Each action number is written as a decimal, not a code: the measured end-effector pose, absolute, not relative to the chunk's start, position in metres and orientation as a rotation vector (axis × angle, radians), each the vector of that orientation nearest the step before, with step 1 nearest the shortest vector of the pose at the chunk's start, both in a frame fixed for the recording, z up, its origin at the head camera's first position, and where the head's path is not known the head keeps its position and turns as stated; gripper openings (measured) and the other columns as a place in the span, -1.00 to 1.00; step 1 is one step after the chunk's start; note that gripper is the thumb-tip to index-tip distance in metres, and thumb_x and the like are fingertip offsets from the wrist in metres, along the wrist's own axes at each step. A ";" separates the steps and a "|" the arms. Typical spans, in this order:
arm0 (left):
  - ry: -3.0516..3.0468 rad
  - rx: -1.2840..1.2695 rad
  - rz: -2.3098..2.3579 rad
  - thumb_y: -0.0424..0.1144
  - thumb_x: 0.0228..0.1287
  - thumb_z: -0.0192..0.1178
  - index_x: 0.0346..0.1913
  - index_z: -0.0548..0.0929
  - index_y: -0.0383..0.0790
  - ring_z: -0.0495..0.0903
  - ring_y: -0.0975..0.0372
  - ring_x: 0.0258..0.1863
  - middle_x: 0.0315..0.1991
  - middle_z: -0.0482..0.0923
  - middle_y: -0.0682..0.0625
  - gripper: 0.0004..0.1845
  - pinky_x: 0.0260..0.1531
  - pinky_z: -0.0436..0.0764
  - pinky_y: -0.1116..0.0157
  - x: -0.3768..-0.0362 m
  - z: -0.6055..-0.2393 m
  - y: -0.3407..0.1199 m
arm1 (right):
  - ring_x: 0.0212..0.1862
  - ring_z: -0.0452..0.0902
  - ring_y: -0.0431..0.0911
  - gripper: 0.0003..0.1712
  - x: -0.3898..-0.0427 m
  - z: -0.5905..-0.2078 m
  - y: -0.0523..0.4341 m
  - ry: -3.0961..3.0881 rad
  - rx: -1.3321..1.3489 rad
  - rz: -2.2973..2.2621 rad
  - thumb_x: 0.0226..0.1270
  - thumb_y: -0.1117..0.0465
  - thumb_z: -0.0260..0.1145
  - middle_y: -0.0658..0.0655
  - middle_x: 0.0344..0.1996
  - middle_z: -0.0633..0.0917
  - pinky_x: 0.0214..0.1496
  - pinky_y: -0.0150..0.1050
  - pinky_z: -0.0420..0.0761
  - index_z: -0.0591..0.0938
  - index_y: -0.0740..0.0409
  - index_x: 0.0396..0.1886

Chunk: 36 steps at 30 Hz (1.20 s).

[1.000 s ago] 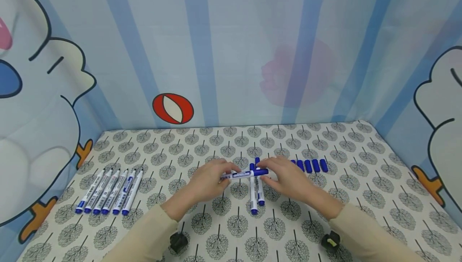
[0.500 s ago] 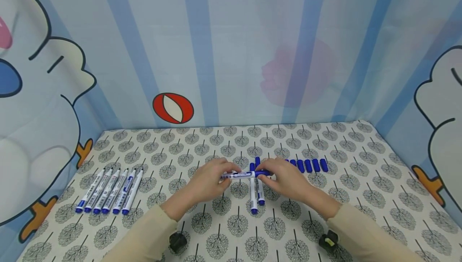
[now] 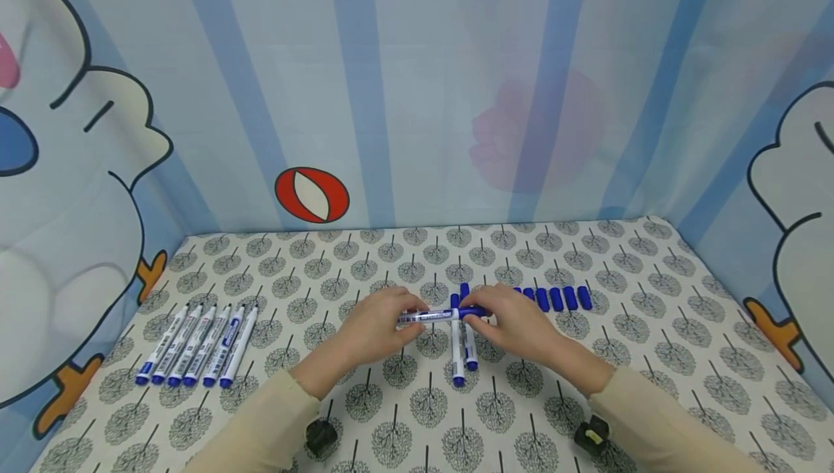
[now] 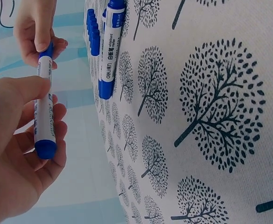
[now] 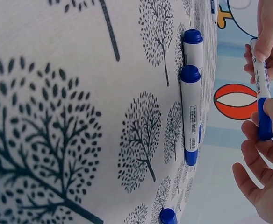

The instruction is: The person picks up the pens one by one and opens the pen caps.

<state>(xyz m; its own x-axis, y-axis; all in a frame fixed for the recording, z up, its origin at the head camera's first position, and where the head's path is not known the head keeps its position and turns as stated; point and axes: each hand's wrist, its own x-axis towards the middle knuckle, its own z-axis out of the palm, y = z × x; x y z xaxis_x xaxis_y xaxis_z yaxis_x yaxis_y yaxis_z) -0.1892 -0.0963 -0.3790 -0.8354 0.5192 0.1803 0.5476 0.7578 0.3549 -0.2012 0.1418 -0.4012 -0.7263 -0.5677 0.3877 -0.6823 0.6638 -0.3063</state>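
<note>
Above the table, my left hand (image 3: 378, 326) holds a white whiteboard marker (image 3: 433, 316) by its barrel, which lies level and points right. Thumb and fingers of my right hand (image 3: 515, 319) pinch the blue cap (image 5: 264, 122) on the marker's other end. The cap sits on the barrel in the right wrist view, and its end shows between the fingers. Beneath the held marker, two capped markers lie side by side on the cloth, a nearer-left marker (image 3: 458, 350) and a second marker (image 3: 470, 346) next to it.
At the left, several uncapped markers (image 3: 195, 346) lie in a slanted row, dark tips away from me. A row of loose blue caps (image 3: 556, 299) lies to the right, partly behind my right hand. A tree-patterned cloth (image 3: 417, 415) covers the table, and a printed curtain (image 3: 423, 96) hangs behind.
My right hand has shifted slightly left, and its fingers now pinch the blue cap, covering more of it. The left hand and the markers on the cloth look much the same.
</note>
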 end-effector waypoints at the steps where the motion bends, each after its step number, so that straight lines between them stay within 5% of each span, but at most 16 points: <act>1: -2.880 -0.875 -0.609 -0.14 0.10 0.26 -0.15 0.65 -0.01 0.40 0.39 -0.43 -0.37 0.51 0.22 -0.78 -0.42 0.43 0.43 -0.189 -0.379 -0.096 | -0.30 0.50 -0.28 -0.81 -0.201 -0.402 0.142 -2.620 1.006 0.632 0.17 0.11 0.32 -0.11 -0.32 0.66 -0.24 -0.35 0.54 0.64 -0.02 -0.20; 19: -2.693 -0.974 -0.467 -0.14 0.08 0.29 -0.18 0.67 -0.02 0.33 0.40 -0.53 -0.47 0.43 0.22 -0.79 -0.55 0.37 0.49 -0.189 -0.384 -0.100 | -0.40 0.41 -0.27 -0.88 -0.199 -0.402 0.144 -2.551 1.097 0.563 0.25 0.13 0.24 -0.15 -0.45 0.58 -0.36 -0.39 0.44 0.62 -0.01 -0.24; 26: -2.597 -0.851 -0.399 -0.20 -0.07 0.41 -0.29 0.70 0.00 0.43 0.39 -0.52 -0.43 0.53 0.21 -0.79 -0.63 0.36 0.50 -0.189 -0.384 -0.127 | -0.56 0.20 -0.34 -0.93 -0.203 -0.404 0.178 -2.539 0.998 0.667 0.27 0.28 0.20 -0.18 -0.60 0.43 -0.52 -0.43 0.28 0.61 0.06 -0.31; 36: -2.733 -0.734 -0.354 -0.17 -0.03 0.38 -0.20 0.69 0.00 0.53 0.35 -0.43 -0.36 0.59 0.18 -0.75 -0.56 0.45 0.47 -0.187 -0.381 -0.136 | -0.42 0.42 -0.30 -0.82 -0.201 -0.397 0.186 -2.634 0.888 0.641 0.24 0.17 0.25 -0.09 -0.37 0.62 -0.43 -0.42 0.45 0.62 0.08 -0.17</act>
<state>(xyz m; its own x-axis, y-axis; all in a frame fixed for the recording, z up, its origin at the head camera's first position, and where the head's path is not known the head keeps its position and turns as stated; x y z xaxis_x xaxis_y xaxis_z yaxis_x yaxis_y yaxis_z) -0.1871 -0.1357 -0.3810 -0.8284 0.4477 0.3366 0.5187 0.8399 0.1596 -0.2014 0.1856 -0.3973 -0.7686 -0.4989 0.4004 -0.6271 0.7111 -0.3178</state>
